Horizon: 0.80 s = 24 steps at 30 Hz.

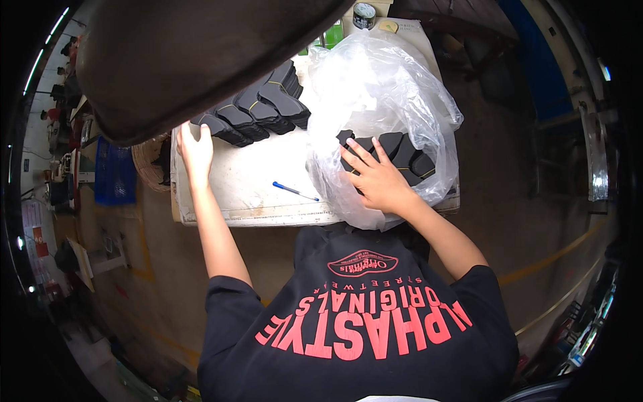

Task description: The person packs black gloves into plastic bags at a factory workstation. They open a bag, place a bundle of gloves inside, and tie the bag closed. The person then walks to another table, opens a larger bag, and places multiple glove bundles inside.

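1. Head view: I see the left hand (194, 149) at the far-left corner of the tabletop (258, 181), fingers spread and pressed on the nearest of the fanned black pieces (258, 110). It touches that piece but has closed on nothing.
2. The right hand (378, 179) lies open, fingers spread, flat on the clear plastic bag (385, 100) at the right edge of the tabletop. It presses the film down and grips nothing.
3. Progress, as I judge it: one row of black pieces lies fanned out along the far edge, outside the bag. A smaller group of bagged black pieces (402, 154) sits inside the film under and just beyond the right hand. Part of the stock is bagged and part is not.
4. A blue pen (293, 191) lies on the bare middle of the tabletop, between the hands and apart from both.
5. Packages: the bag is transparent, crumpled and billowed upward, with no label that I can make out.
6. A small round tin (364, 15) with a dark top stands beyond the far edge; its markings are too small to tell.
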### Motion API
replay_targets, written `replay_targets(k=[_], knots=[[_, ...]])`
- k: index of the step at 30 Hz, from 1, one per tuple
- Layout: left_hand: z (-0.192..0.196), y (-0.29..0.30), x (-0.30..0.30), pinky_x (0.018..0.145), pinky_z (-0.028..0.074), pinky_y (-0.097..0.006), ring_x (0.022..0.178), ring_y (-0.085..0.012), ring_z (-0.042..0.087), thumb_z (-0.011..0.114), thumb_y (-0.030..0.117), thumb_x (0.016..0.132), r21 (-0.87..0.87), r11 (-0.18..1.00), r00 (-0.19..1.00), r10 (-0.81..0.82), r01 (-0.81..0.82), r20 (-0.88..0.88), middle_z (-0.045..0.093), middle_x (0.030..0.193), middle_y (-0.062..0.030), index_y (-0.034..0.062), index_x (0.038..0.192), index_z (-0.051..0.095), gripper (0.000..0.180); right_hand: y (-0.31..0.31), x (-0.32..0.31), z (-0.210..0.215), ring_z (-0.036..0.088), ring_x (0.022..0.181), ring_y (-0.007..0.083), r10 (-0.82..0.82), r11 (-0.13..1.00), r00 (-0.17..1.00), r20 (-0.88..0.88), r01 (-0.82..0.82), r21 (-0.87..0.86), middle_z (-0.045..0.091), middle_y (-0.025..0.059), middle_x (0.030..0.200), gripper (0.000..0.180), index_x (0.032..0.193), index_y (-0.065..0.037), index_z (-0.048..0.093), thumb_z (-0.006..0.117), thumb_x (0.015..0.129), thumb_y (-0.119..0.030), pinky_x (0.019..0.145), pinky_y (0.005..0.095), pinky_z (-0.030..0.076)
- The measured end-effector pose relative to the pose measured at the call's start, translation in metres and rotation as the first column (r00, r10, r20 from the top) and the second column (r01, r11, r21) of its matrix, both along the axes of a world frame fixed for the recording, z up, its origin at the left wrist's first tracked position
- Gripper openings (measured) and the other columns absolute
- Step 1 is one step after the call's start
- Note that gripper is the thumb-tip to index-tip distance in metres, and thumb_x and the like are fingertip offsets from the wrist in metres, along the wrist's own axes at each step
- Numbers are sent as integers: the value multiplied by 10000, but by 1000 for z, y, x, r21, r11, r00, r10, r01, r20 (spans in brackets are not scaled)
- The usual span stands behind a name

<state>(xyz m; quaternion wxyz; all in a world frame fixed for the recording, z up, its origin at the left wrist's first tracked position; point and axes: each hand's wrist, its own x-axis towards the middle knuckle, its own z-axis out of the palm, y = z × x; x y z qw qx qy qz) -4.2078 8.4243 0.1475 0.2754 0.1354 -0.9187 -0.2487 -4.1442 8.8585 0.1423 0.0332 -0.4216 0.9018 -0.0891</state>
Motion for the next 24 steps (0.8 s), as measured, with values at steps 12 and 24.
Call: replay_targets(k=[12,24], knots=[[10,58,-65,1082,454,-485,1196,-401,601,658,156,885,-163,971,980,-157,176,122,652,1269,-209,96,1245,686,366,-4,0,2,276,1553,303,-57,997,998,30,59,-55,326,81,1675,536,1457,-253,566,629,939,-378,1243,640,166],[12,146,-106,1090,424,-557,1364,-416,461,596,734,881,-379,913,793,117,151,598,494,1413,-256,-7,1401,551,906,-7,2,7,312,1537,296,-91,988,992,87,101,-121,370,78,1651,491,1398,-227,612,643,924,-350,1240,638,180]])
